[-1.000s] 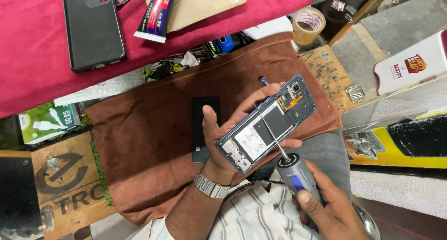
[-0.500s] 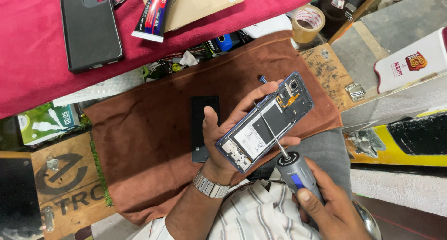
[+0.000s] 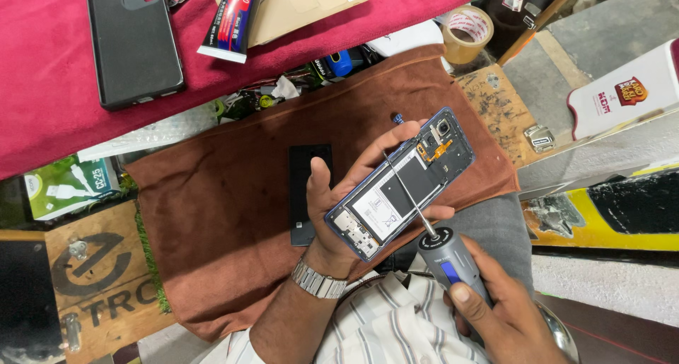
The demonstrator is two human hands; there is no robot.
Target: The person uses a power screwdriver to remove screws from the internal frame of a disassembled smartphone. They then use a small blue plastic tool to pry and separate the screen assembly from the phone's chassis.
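opened blue smartphone with its back cover off (image 3: 402,184), insides up, held over the brown cloth (image 3: 226,215) | long axis slants lower-left to upper-right | left hand (image 3: 339,208) cradles it, fingers wrapped round the edges | right hand (image 3: 495,307), lower right, grips the grey-and-blue electric screwdriver (image 3: 447,258), bit resting on the phone's upper-middle

Green box (image 3: 67,187) left; white carton (image 3: 626,95) right

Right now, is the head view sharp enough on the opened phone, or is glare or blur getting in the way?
Head view: the phone is in focus, its inner parts evenly lit with no strong glare; the screwdriver shaft reads as a thin clean line; the brown cloth shows soft shadows only; edges of the frame bend slightly from the wide lens.
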